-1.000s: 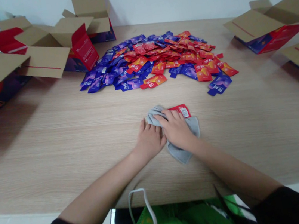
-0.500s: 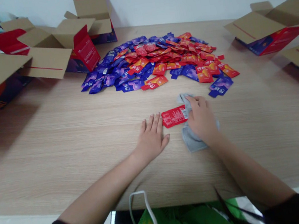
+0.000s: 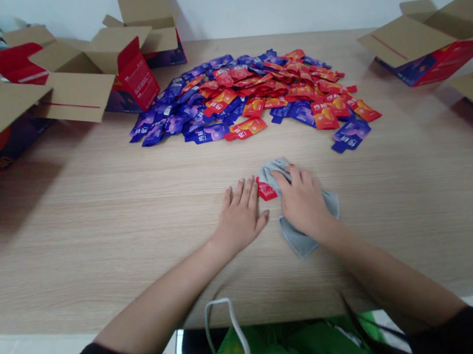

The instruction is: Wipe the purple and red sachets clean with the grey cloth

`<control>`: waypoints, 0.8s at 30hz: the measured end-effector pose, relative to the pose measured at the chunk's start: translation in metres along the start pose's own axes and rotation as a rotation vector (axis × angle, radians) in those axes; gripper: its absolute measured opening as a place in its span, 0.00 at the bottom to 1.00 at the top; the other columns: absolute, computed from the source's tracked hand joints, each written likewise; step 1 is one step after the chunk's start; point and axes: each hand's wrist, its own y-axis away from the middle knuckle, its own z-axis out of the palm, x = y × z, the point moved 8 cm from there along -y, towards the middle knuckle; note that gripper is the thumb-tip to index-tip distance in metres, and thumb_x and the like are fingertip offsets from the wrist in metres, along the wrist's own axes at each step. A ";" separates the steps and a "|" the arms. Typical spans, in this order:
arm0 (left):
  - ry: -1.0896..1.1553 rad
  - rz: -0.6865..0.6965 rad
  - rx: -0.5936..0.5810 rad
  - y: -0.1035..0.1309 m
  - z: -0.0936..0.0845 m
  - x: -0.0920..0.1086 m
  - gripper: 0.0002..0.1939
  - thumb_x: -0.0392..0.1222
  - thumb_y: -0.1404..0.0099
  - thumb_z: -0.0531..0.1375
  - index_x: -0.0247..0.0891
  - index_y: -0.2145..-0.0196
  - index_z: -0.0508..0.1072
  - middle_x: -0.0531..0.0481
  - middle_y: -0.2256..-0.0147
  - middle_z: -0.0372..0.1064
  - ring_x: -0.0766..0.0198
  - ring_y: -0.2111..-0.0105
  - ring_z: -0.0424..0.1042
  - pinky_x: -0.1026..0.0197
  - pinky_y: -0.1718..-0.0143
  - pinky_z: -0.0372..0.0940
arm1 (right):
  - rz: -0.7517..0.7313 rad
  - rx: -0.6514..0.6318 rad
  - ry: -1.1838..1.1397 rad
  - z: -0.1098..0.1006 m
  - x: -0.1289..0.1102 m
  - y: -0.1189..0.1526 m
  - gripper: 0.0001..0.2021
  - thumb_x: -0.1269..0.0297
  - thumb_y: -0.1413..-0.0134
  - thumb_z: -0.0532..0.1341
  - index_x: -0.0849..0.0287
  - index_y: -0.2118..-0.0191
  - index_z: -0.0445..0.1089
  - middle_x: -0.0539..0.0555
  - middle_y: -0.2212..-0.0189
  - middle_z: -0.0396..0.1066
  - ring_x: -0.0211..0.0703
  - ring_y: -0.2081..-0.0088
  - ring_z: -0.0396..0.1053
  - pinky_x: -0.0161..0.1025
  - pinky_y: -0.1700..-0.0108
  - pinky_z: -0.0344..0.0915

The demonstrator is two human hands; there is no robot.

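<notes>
A red packet (image 3: 266, 189) lies on the wooden table, mostly covered by a grey cloth (image 3: 301, 241) and my right hand; only its left end shows clearly. My left hand (image 3: 240, 215) lies flat with fingers stretched out, its fingertips at the packet's left edge. The fingers of my right hand (image 3: 305, 199) are bent over the cloth and press it down on the packet. Beyond my hands spreads a heap of packets, blue ones (image 3: 174, 124) mostly at the left and red-orange ones (image 3: 252, 107) mostly at the middle and right.
Open cardboard boxes stand at the left, among them one with a red flap (image 3: 137, 76), and another at the back (image 3: 144, 6). Two more open boxes (image 3: 412, 41) are at the right. A white cable (image 3: 238, 332) hangs in front of the table's near edge.
My right hand has moved left with the cloth, which now covers most of the red packet. My left hand has stayed at the packet's left end.
</notes>
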 end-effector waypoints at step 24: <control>0.008 -0.011 -0.047 0.000 0.000 -0.001 0.36 0.54 0.28 0.47 0.27 0.31 0.48 0.38 0.30 0.39 0.47 0.31 0.42 0.42 0.34 0.44 | 0.157 -0.222 -0.086 -0.008 0.059 0.006 0.19 0.76 0.49 0.53 0.53 0.55 0.73 0.59 0.55 0.67 0.52 0.57 0.63 0.45 0.60 0.63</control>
